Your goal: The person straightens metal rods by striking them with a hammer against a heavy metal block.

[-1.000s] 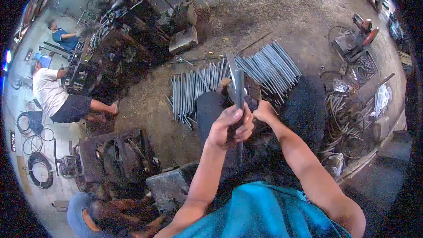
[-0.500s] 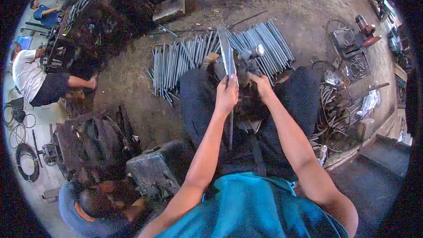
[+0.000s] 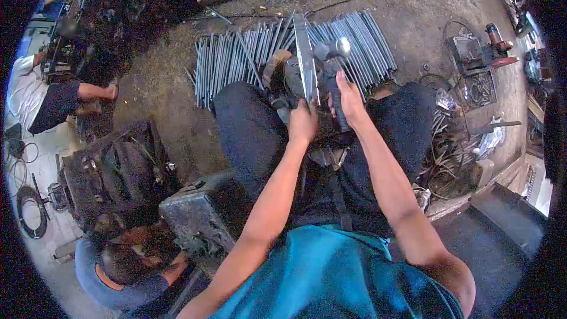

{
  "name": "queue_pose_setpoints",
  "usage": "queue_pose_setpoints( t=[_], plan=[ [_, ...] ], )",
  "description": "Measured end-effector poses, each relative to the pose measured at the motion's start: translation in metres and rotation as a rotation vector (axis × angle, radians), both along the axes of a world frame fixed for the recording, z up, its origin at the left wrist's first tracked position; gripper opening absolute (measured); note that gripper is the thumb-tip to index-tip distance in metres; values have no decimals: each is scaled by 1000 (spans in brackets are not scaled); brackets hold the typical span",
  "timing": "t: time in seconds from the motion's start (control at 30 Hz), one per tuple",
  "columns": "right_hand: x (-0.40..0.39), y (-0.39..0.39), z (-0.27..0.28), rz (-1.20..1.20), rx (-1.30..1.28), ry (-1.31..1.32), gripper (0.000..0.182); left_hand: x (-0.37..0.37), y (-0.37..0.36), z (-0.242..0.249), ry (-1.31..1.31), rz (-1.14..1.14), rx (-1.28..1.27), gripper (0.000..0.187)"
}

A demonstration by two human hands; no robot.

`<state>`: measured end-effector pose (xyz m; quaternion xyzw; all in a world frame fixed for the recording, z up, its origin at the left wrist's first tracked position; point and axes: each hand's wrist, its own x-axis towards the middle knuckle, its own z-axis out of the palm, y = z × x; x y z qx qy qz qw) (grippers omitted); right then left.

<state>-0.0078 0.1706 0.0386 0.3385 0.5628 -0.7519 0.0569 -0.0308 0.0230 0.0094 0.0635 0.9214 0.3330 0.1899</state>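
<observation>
My left hand [image 3: 303, 121] is closed around the lower part of a long flat metal bar [image 3: 304, 59], which points away from me with a bright, shiny edge. In my right hand [image 3: 349, 101] is a hammer [image 3: 338, 74], gripped by its dark handle with the thumb along it. The hammer's head lies just right of the bar, close beside it. Beneath the bar, between my knees, is a dark round metal block [image 3: 292, 75], partly covered by the bar and my hand.
Beyond my knees lie two rows of metal rods [image 3: 227, 62] on the dirt floor. At right stand a machine with a red disc [image 3: 503, 61] and scrap metal [image 3: 440, 147]. A person [image 3: 121, 269] crouches lower left, near a metal box [image 3: 198, 215]; another person [image 3: 32, 91] sits at left.
The hammer head has moved up and away from me, and its handle now shows in my right hand. My left hand still holds the bar. The whole view has shifted slightly.
</observation>
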Motion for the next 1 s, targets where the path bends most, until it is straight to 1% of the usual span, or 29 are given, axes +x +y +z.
queue_pose_setpoints(
  t=[0.03, 0.07, 0.1, 0.17, 0.2, 0.23, 0.3, 0.33, 0.37, 0.43, 0.47, 0.53, 0.57, 0.63, 0.7, 0.77, 0.8, 0.83, 0.87, 0.9, 0.93, 0.97, 1.0],
  plan=[
    [-3, 0, 16, -16, 17, 88, 68, 1, 1, 1, -41, 9, -38, 43],
    [-7, 1, 26, -41, 26, 211, 64, 1, 0, -3, -20, -7, -21, 45],
    [-10, 3, 39, -61, 29, 248, 60, 3, 0, -5, -37, 6, -23, 45],
    [-15, 2, 59, -95, 122, 391, 64, 2, 0, -2, -34, 3, -32, 47],
    [-15, 6, 52, -76, 176, 447, 62, 0, 0, -1, -63, 7, -41, 49],
    [-14, 3, 42, -70, 175, 447, 62, -1, 0, 0, -63, 13, -41, 49],
    [-9, -5, 15, -52, 288, 262, 63, -3, 0, 2, -104, -1, -50, 48],
    [-6, -9, 4, 36, 369, 76, 64, -3, -1, 5, -101, 0, -46, 48],
    [-3, 1, -65, 186, 671, -78, 66, 1, 0, 8, -98, 26, -52, 47],
    [-4, 1, -70, 159, 649, -186, 75, 3, 1, 11, -92, 46, -56, 47],
    [-5, 2, -72, 151, 651, -182, 75, 2, 2, 11, -109, 43, -57, 46],
    [-3, 5, -68, 62, 238, -338, 76, 1, 2, 6, -131, 43, -58, 46],
    [1, 4, -63, 60, 240, -343, 76, 2, 1, 0, -127, 48, -32, 46],
    [1, 5, -41, -1, 98, -270, 74, 0, 2, -14, -118, 65, 8, 46],
    [-1, 2, -14, -24, 61, -225, 71, 2, 0, -28, -77, 100, 100, 50],
    [-6, 4, 10, -65, -19, -6, 70, 1, 0, -23, -33, 124, 103, 51],
    [-6, 7, 24, -22, 20, 128, 70, -2, 0, -23, -105, 96, 87, 50],
    [-8, 9, 35, -33, 5, 211, 71, -2, 0, -21, -181, 68, 71, 49],
    [-9, 9, 50, -63, -2, 296, 69, 0, 4, -5, -123, 75, 41, 49],
    [-10, 7, 64, -93, -8, 382, 68, 2, 5, -4, -132, 83, 41, 49],
    [-13, 5, 70, -132, -27, 439, 67, 2, 6, -2, -109, 87, 30, 50],
    [-12, 4, 65, -125, -28, 424, 67, 4, 7, 0, -89, 91, 17, 50],
    [-12, 3, 58, -109, 2, 464, 66, 5, 7, 4, -72, 97, 15, 49]
  ],
)
